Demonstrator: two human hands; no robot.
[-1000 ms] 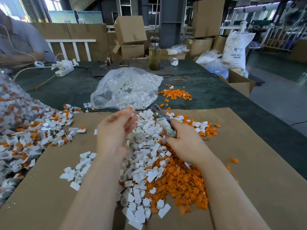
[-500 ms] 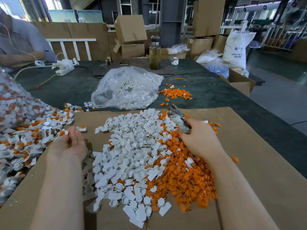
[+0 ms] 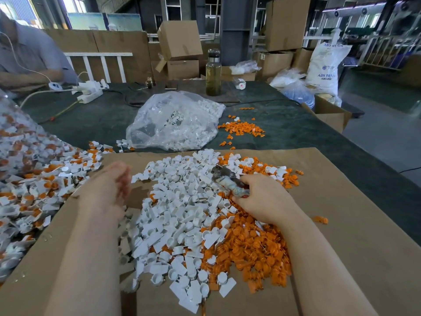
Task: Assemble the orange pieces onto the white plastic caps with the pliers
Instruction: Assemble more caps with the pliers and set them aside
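Pliers [image 3: 229,181] sat gripped in the right hand [image 3: 265,198] over the white caps [image 3: 180,215]; the blurred left hand [image 3: 109,189] hovered, fingers loose, holding nothing.

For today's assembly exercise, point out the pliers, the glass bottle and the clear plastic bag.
pliers [image 3: 229,182]: head view, on the wrapped handle above the right hand.
glass bottle [image 3: 213,76]: head view, on its liquid-filled body.
clear plastic bag [image 3: 173,122]: head view, on its crumpled middle.

caps [image 3: 182,208] left of orange pieces [image 3: 252,249], on cardboard [image 3: 341,236]
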